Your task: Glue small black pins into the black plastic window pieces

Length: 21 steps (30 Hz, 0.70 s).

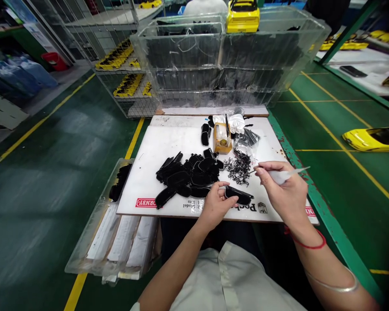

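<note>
- Left hand (218, 201): fingers curled, gripping 1 black part (241, 196) at near edge of white board (178, 136).
- Right hand (283, 188): closed round 1 white pointed tool (282, 176), beside small black pieces (238, 168), too many to count.
- Black-part pile (188, 172): overlapped, can't count.
- 1 orange box (223, 147) behind small pieces.
- 1 yellow car (243, 19) atop clear bins (186, 56).

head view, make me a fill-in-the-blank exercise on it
The tapered object in the right hand is ____.
The part held by the left hand is ____.
In the picture, the heap of parts lies ____ of the small pieces.
The car at far right is ____.
Missing: white; black; left; yellow.
</note>
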Tool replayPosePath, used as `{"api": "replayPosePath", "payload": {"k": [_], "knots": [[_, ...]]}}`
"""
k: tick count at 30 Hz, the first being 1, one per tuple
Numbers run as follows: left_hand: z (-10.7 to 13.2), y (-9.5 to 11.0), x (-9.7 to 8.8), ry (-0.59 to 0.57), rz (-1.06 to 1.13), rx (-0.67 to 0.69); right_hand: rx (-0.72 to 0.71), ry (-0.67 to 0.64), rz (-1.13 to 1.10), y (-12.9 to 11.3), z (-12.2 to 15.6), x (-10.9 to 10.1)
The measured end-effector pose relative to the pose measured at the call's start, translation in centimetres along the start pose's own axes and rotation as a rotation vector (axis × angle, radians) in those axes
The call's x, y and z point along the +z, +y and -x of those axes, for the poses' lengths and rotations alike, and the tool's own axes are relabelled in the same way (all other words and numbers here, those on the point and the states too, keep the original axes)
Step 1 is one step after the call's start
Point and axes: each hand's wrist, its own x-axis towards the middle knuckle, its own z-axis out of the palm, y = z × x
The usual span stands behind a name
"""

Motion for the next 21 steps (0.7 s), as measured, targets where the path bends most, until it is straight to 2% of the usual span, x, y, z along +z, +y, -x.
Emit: {"api": "replayPosePath", "payload": {"k": [6,11,13,17,21], "knots": [[0.1,0.4,-0.1,-0.010,-0.022,-0.035,-0.024,0.166,-0.102,1.4,-5.1,1.7],[0.0,0.4,-0.2,-0.041,-0.018,-0.041,-0.171,0.272,-0.103,0.9,-8.9,4.5],[0.1,0.5,-0.2,-0.044,-0.022,-0.036,-0.205,0.235,-0.072,0.7,-9.6,5.8],[0.2,0.5,-0.3,-0.045,-0.040,-0.033,-0.196,0.049,-0.038,1.0,-9.8,7.8],[0.0,0.2,-0.4,-0.055,-0.039,-0.029,-0.162,-0.061,-0.040,2.0,-8.6,7.5]]}}
